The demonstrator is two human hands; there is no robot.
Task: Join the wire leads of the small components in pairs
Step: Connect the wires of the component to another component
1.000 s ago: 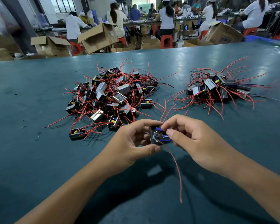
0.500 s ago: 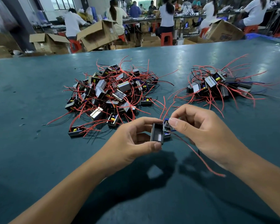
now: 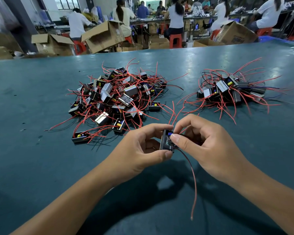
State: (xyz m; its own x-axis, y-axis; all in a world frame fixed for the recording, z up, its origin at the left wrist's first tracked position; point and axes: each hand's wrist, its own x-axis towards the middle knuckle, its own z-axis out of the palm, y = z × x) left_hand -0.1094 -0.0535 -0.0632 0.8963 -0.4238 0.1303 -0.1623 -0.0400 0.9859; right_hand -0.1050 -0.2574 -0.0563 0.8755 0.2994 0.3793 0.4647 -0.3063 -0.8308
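Observation:
A small black boxed component (image 3: 165, 141) with a blue part on top is held just above the teal table. My left hand (image 3: 143, 148) grips it between thumb and forefinger from the left. My right hand (image 3: 204, 145) pinches at its right face with thumb and forefinger. One red lead (image 3: 193, 180) hangs from the component and curves down toward me. Two more red leads (image 3: 174, 114) rise behind my fingers. A large pile of like components (image 3: 119, 97) lies at centre left. A smaller pile (image 3: 231, 90) lies at the right.
The teal table (image 3: 41, 158) runs wide on all sides of the piles. A single component (image 3: 80, 137) sits at the near edge of the large pile. Beyond the far edge stand cardboard boxes (image 3: 102, 38), red stools and seated workers.
The component has been turned in my hands and my right thumb now presses on its face. The hanging red lead swung from pointing right to curving down toward me.

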